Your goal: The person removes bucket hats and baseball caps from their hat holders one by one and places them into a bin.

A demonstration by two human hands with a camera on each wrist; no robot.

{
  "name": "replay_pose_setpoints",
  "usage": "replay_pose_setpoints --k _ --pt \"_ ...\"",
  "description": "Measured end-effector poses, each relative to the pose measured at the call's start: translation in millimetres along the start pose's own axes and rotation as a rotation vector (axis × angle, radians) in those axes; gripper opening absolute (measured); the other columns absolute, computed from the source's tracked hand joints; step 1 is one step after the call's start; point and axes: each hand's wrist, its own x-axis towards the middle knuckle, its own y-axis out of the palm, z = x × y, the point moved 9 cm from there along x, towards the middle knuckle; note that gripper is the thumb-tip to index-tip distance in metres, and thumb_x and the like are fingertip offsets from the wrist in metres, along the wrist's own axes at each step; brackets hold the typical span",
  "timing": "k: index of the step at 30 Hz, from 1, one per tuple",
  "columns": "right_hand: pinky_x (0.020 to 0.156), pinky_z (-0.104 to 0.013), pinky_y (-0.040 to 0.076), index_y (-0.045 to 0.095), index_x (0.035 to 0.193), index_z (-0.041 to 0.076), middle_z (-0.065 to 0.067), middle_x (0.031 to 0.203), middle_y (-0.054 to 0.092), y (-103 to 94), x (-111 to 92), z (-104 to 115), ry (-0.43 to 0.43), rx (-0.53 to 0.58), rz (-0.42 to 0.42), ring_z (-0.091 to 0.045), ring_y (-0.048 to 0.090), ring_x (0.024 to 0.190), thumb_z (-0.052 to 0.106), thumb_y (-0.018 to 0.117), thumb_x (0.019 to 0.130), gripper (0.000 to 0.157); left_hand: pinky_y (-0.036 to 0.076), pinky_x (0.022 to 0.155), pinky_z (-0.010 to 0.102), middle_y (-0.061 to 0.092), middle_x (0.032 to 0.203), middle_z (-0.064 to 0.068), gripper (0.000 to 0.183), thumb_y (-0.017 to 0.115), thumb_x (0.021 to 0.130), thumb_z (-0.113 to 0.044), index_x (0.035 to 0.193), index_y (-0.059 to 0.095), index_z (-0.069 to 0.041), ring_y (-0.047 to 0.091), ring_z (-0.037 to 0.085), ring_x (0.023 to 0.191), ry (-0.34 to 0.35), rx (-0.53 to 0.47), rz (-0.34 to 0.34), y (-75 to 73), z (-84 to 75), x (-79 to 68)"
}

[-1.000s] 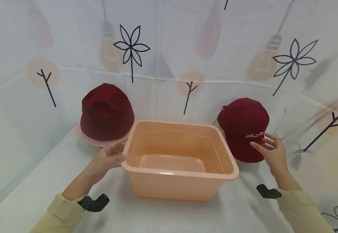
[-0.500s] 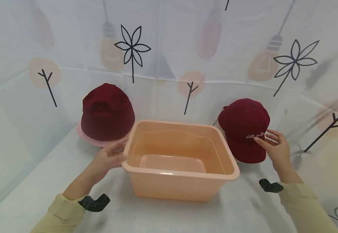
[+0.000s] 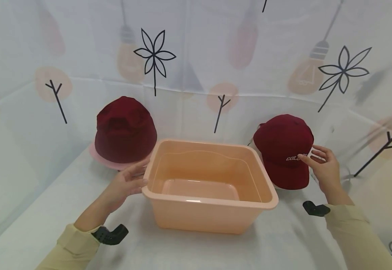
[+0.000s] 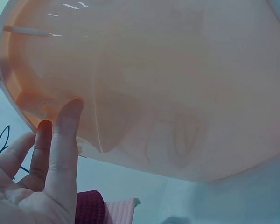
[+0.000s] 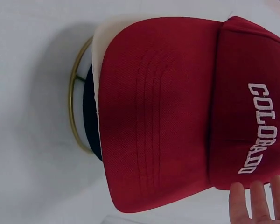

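A peach plastic basin (image 3: 201, 213) stands in the middle of the table. My left hand (image 3: 123, 187) is at its left side, the straight fingers (image 4: 63, 140) touching the outer wall below the rim. To the right of the basin, a dark red baseball cap (image 3: 282, 138) lettered COLORADO rests over a cream brim (image 5: 99, 46), on a stand with a gold wire ring (image 5: 71, 107). Beside the cap is my right hand (image 3: 327, 172), fingers spread and loosely bent, gripping nothing. Its thumb overlaps the lettering in the head view; fingertips (image 5: 256, 191) reach the cap's edge in the right wrist view.
At the back left, a dark red bucket hat (image 3: 125, 131) sits on top of a pink brim (image 3: 103, 159). A white cloth (image 3: 182, 112) printed with flowers and bulbs hangs behind. White covering (image 3: 196, 251) spreads over the table.
My right hand has shifted a little up and to the right along the cap's side. My left hand, the basin and the hats stay in place.
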Motion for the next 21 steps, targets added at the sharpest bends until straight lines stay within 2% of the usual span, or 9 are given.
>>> replay_pose_setpoints --k 3,7,10,14,17,21 --pt "0.065 -0.004 0.041 0.044 0.13 0.025 -0.005 0.123 0.041 0.2 2.3 1.2 -0.006 0.017 0.003 -0.011 0.045 0.105 0.025 0.073 0.081 0.057 0.051 0.083 0.039 0.041 0.135 0.021 0.066 0.063 0.086 -0.012 0.145 0.033 -0.013 0.048 0.034 0.118 -0.001 0.001 -0.002 -0.5 0.4 0.3" --pt "0.064 -0.005 0.042 0.046 0.127 0.022 0.01 0.109 0.044 -0.1 5.9 4.5 -0.03 0.135 0.013 -0.001 0.046 0.092 0.018 0.076 0.078 0.057 0.05 0.084 0.04 0.041 0.136 0.021 0.066 0.063 0.086 -0.012 0.145 0.034 -0.014 0.048 0.035 0.118 -0.005 -0.005 -0.006 -0.6 1.1 0.9" --pt "0.064 -0.005 0.042 0.046 0.126 0.022 0.01 0.107 0.045 0.9 8.0 4.5 -0.018 0.21 0.028 -0.001 0.045 0.092 0.016 0.076 0.077 0.057 0.05 0.084 0.041 0.041 0.137 0.02 0.066 0.063 0.086 -0.013 0.145 0.034 -0.015 0.048 0.035 0.119 -0.008 -0.004 -0.007 -0.1 1.6 1.3" --pt "0.064 -0.005 0.041 0.045 0.13 0.024 0.001 0.121 0.041 0.7 12.6 3.7 0.009 0.16 0.013 -0.008 0.041 0.103 0.021 0.075 0.079 0.059 0.05 0.084 0.042 0.041 0.137 0.019 0.066 0.064 0.086 -0.014 0.145 0.034 -0.015 0.046 0.036 0.12 -0.008 -0.008 -0.006 0.1 1.2 1.4" --pt "0.066 -0.005 0.039 0.043 0.134 0.026 -0.006 0.133 0.033 0.9 17.4 5.7 0.005 0.091 0.005 -0.016 0.035 0.115 0.025 0.073 0.081 0.061 0.05 0.084 0.041 0.04 0.137 0.02 0.066 0.063 0.086 -0.013 0.145 0.034 -0.014 0.046 0.036 0.12 -0.004 -0.015 -0.004 -0.1 0.2 0.9" --pt "0.066 -0.005 0.039 0.04 0.138 0.026 -0.007 0.138 0.028 5.6 22.7 10.7 -0.033 0.061 0.051 -0.021 0.028 0.123 0.025 0.071 0.082 0.064 0.051 0.083 0.039 0.04 0.137 0.021 0.066 0.063 0.086 -0.012 0.145 0.033 -0.013 0.047 0.035 0.12 0.005 -0.017 0.001 0.1 -2.2 -0.9"
